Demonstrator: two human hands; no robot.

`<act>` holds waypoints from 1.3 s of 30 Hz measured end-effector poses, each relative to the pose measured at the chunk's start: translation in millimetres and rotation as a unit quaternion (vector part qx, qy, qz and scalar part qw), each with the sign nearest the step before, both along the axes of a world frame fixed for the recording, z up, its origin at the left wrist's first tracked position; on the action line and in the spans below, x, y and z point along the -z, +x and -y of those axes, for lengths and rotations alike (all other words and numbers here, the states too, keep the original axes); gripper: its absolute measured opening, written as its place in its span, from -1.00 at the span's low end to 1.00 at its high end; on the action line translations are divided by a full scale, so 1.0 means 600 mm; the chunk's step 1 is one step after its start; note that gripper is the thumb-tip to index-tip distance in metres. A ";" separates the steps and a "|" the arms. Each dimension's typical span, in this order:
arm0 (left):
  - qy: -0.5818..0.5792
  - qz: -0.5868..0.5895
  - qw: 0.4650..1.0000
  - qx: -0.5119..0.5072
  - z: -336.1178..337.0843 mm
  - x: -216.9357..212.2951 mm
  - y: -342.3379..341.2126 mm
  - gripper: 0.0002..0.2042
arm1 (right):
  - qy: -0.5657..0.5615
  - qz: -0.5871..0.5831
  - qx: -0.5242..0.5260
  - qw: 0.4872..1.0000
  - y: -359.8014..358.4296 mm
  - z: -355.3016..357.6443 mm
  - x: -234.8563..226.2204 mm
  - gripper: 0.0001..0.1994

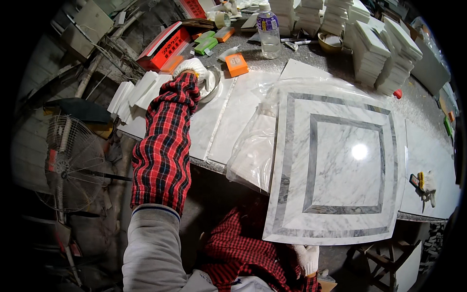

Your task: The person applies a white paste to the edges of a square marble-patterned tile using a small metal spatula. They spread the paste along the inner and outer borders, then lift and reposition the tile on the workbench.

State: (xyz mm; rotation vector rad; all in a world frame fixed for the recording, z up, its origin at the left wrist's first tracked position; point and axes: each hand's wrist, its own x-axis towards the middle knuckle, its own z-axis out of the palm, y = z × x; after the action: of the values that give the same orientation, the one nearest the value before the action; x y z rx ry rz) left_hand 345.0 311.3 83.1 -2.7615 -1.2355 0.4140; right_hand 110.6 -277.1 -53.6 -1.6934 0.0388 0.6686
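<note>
My left hand [192, 69], in a white knit glove, reaches to a round metal bowl [215, 86] on the work table. White material shows in the bowl beside the glove; whether it is cloth or glove is unclear, and the fingers are hidden. A square marble panel [346, 163] with two grey inlaid frames juts past the table's front edge. My right hand [307, 259], also gloved in white, is at the panel's near edge, its fingers hidden by it. Clear plastic sheeting [253, 155] lies under and beside the panel.
White strips [130, 100] lie left of the bowl. Behind stand a clear bottle [269, 34], orange box [237, 64], red box [165, 47] and stacked white tiles [370, 53]. A glove [427, 185] lies at right. A caged fan [70, 163] stands left of the table.
</note>
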 end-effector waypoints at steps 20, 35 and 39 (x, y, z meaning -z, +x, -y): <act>-0.606 0.477 0.631 0.090 0.444 -0.097 -0.292 -0.81 | 0.171 -0.041 -0.031 0.984 -0.037 -0.015 -0.121 -0.76; -0.852 0.332 0.375 -0.151 0.889 0.096 -0.470 -0.78 | 0.346 0.102 0.311 0.879 -0.112 0.063 -0.125 -0.50; -0.873 0.275 0.381 -0.128 0.899 0.107 -0.474 -0.78 | 0.343 0.067 0.342 0.872 -0.109 0.087 -0.103 -0.67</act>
State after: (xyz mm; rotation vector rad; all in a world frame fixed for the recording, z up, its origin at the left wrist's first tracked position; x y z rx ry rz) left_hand 60.5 -228.1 19.1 -4.5692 -2.0290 1.9992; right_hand 45.3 -329.0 8.3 -0.9237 0.2607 -0.0013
